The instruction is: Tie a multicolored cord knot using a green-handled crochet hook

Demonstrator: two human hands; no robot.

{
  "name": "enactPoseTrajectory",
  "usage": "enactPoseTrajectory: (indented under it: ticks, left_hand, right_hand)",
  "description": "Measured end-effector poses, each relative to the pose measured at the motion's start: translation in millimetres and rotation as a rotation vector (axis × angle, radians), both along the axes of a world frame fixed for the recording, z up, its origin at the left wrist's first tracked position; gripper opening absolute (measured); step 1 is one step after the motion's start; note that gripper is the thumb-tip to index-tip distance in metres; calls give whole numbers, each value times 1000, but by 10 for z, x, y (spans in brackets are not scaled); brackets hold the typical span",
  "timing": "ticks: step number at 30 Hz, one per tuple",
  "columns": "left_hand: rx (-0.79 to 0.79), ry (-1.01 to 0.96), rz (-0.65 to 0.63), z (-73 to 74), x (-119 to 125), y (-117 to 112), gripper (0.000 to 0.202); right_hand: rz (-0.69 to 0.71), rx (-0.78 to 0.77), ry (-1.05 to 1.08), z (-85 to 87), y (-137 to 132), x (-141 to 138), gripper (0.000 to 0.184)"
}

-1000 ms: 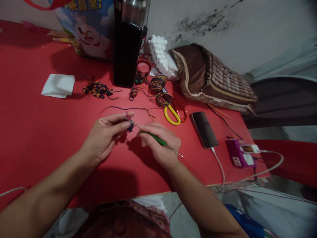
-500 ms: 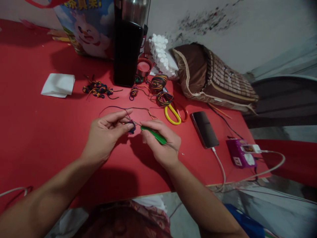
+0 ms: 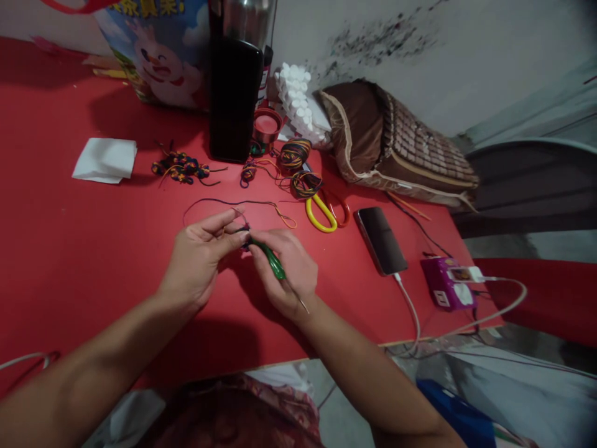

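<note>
Here, at the left end of the red desk point(image 3: 93, 249), a white cable point(image 3: 28, 359) curves near the front edge. Farther back lies a folded white paper point(image 3: 105, 160); a bag point(image 3: 161, 68) with a rabbit on it stands toward the back edge, and a bunch of knotted yarn point(image 3: 181, 167) lies in front of it.

The left hand point(image 3: 198, 258) is above the desk, between the yarn bunch and the front edge, its thumb and fingers pinching a small dark yarn piece point(image 3: 245, 242). A loose strand point(image 3: 233, 202) lies on the desk just beyond those fingers. Behind, a black slab point(image 3: 236, 102) stands upright before a metal bottle point(image 3: 247, 22). The yarn piece sits between the two hands, partly covered by fingers.

The right hand point(image 3: 289, 267) touches or nearly touches the left; its fingers grasp the green handle of a hook point(image 3: 274, 262), whose back end slants toward the wrist while its front tip is hidden.

Beyond are a red tin point(image 3: 267, 126), a yarn ball point(image 3: 295, 154) and scissors point(image 3: 323, 228). Rightward, a phone point(image 3: 381, 241) lies plugged in, a brown cushion point(image 3: 410, 143) leans along the back edge, and a purple box point(image 3: 441, 283) rests near the front right corner.
</note>
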State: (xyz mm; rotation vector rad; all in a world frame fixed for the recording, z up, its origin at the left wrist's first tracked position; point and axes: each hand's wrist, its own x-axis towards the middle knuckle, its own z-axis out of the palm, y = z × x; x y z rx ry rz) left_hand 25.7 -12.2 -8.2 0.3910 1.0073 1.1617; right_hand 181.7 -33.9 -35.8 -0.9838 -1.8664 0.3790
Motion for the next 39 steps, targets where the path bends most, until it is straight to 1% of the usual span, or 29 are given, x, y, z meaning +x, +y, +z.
enactPoseTrajectory:
  ticks: [2,4,7,10,12,15,18,23,26,32,39]
  left_hand:
    - [-16,-43,-29,24,-31,17,43]
    - [-15,-66,-61,42,-65,29,44]
    - [-1,-60,-99,56,-104,38,42]
    - [28,-30,-104,54,-122,40,37]
    - [47,-24,-101,49,-124,42,36]
    - [72,-46,-88,45,-125,43,37]
    - [81,-53,-81,51,-133,43,37]
    - [66,-28,-112,58,-157,54,38]
    - [66,-23,-122,57,-168,65,39]
    - [64,-20,-140,63,-201,89,39]
    - [66,-34,-228,67,-273,113,37]
  right_hand:
    - [24,-36,51,-5,-2,15,33]
    - [18,-131,163,-17,-9,25,30]
    - [39,-299,346,-33,-12,35,26]
    - [96,-388,440,-13,10,46,24]
    - [125,-388,467,18,34,59,22]
    - [157,-327,457,52,69,93,22]
    - [159,-288,419,40,91,137,23]
    - [199,-321,483,-12,108,177,26]
    - [202,-348,517,4,111,177,27]
    - [200,-343,510,55,105,211,26]
    - [203,-319,474,35,100,310,26]
